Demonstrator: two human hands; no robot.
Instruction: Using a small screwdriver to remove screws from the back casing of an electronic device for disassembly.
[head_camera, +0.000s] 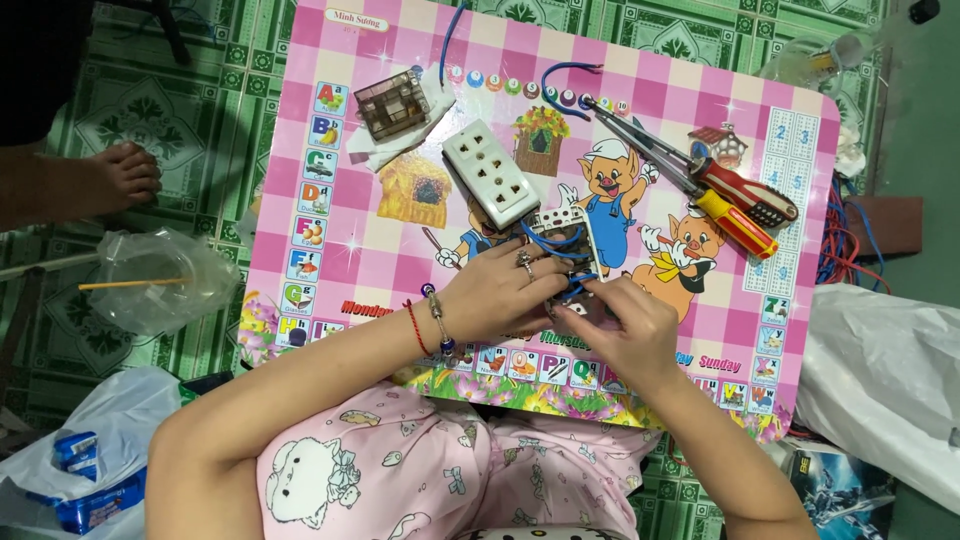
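My left hand (505, 290) and my right hand (628, 322) meet over a small electrical part with blue wires (562, 245) near the front of a pink checked children's table (680, 100). Both hands grip the wired piece; fingers hide most of it. A white socket block (491, 172) lies tilted just beyond my left hand, joined to the blue wires. My left wrist wears a red string and a bead bracelet, and a ring sits on one finger.
A clear brown plastic switch housing (391, 103) rests on white paper at the table's back left. Pliers and red and yellow screwdrivers (735, 205) lie at the right. Loose blue wire (565, 85) curls at the back. Plastic bags (160, 275) and another person's foot (120, 175) are left.
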